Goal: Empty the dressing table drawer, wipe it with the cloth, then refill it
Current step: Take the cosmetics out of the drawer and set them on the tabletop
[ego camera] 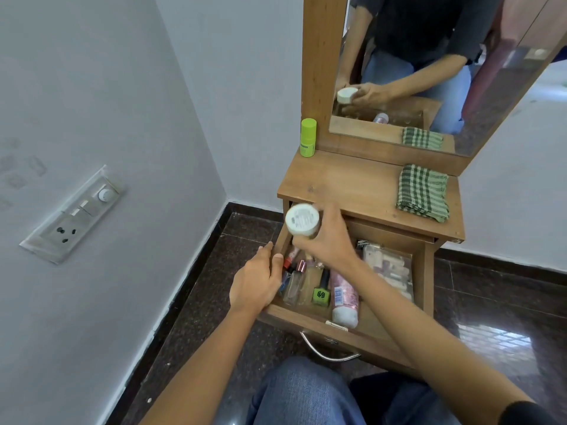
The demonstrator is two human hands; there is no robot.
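dressing table (352,182): my left hand (256,279) grips the open drawer (306,320) edge; my right hand (329,240) grasps a white jar (302,220) above it.

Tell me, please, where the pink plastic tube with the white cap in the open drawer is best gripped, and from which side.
Probably across the middle of the pink tube, from above. It lies flat, front to back, white cap by the wooden drawer's front wall, so the ends are awkward. A green nail polish bottle crowds its left; the right looks freer.
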